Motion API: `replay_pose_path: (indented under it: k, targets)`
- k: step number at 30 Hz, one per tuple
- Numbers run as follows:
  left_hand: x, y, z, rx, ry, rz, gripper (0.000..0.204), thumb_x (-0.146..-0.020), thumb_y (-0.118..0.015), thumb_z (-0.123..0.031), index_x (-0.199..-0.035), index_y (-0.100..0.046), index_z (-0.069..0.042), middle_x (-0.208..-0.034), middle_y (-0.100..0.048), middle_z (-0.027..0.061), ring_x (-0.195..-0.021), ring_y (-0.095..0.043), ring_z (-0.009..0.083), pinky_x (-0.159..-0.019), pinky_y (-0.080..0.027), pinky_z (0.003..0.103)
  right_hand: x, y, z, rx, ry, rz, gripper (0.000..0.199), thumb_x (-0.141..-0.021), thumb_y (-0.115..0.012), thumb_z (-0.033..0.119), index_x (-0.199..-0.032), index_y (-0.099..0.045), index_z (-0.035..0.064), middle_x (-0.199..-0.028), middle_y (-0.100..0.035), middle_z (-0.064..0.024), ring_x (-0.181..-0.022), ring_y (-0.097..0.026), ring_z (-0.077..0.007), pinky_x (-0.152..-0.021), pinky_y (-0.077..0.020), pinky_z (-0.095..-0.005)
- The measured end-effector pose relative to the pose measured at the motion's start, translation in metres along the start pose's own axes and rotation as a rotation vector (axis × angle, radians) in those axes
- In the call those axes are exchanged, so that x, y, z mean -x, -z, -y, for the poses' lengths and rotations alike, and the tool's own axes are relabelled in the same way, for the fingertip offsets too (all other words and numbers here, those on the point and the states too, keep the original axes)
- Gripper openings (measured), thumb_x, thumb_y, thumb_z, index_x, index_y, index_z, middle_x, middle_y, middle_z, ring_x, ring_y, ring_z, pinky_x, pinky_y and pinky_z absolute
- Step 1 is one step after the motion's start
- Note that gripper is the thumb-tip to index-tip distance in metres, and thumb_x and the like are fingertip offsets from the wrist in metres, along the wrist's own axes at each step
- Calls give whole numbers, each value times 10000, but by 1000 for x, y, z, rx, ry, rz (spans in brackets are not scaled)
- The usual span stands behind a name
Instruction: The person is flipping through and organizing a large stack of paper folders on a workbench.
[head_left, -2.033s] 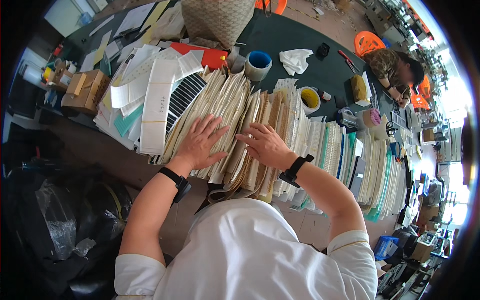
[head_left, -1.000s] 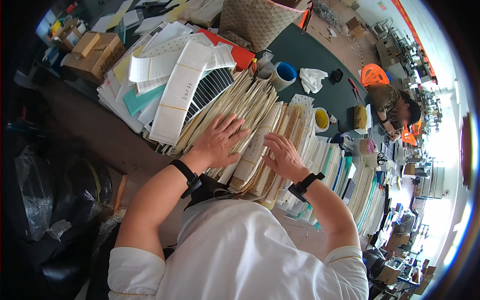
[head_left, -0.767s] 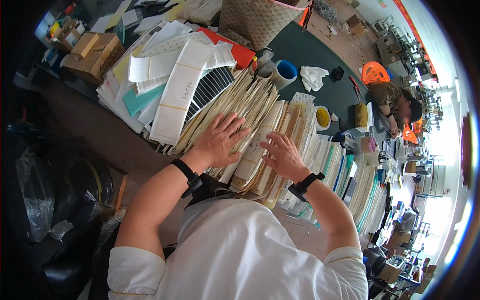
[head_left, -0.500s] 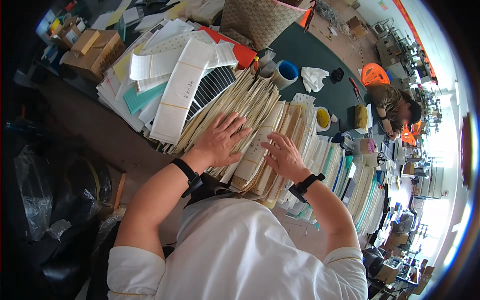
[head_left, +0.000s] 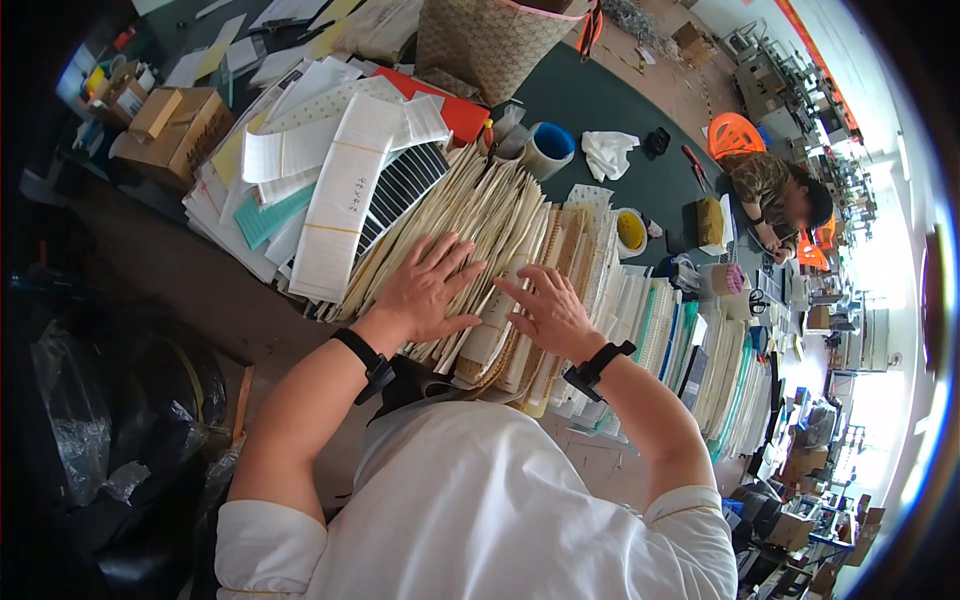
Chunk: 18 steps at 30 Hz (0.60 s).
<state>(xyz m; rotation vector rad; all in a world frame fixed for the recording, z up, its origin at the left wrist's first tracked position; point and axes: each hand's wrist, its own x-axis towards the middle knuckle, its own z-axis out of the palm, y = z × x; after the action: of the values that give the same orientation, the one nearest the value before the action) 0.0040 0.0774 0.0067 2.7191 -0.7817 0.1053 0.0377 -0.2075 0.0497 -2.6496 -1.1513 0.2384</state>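
Note:
A long row of cream paper envelopes [head_left: 487, 190] stands on edge along the near side of the table. My left hand [head_left: 425, 292] rests with spread fingers on top of this row. Beside it, my right hand [head_left: 552, 312] has its fingers apart over a rolled, banded paper bundle [head_left: 484, 338] and touches its upper part. Brown-edged folders [head_left: 570, 240] stand just right of that bundle. White and green files [head_left: 650, 315] continue the row to the right. Left of the envelopes lies a long white banded strip stack [head_left: 345, 205] on loose sheets.
A patterned bag [head_left: 480, 50] and a red folder [head_left: 455, 108] are at the back. Nearby stand a blue-lined roll [head_left: 550, 150], crumpled tissue [head_left: 608, 155] and a yellow tape roll [head_left: 631, 232]. A cardboard box [head_left: 178, 140] sits far left. A person [head_left: 775, 195] works at the right.
The whole view has shifted slightly, so the table things sit a little further left. My right hand has moved a bit closer to my left over the banded bundle.

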Motion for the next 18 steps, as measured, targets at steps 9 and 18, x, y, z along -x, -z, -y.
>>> replay_pose_path:
  k: [9, 18]
  targets:
    - [0, -1, 3, -24, -6, 20, 744, -1000, -579, -531, -1652, -428, -206, -1730, -355, 132, -1632, -240, 352, -1337, -137, 574, 5, -10, -8, -80, 44, -108, 593, -961, -750, 278, -1529, -587, 226, -1424, -561, -135, -1377, -520, -382, -1128, -459, -530]
    - [0, -1, 2, -2, -4, -8, 762, -966, -644, -444, -1655, -413, -218, -1718, -359, 135, -1623, -254, 361, -1331, -153, 583, -5, -1, 5, -48, 41, -125, 487, -935, -775, 261, -1398, -645, 178, -1380, -583, -127, -1330, -552, -368, -1118, -464, -516]
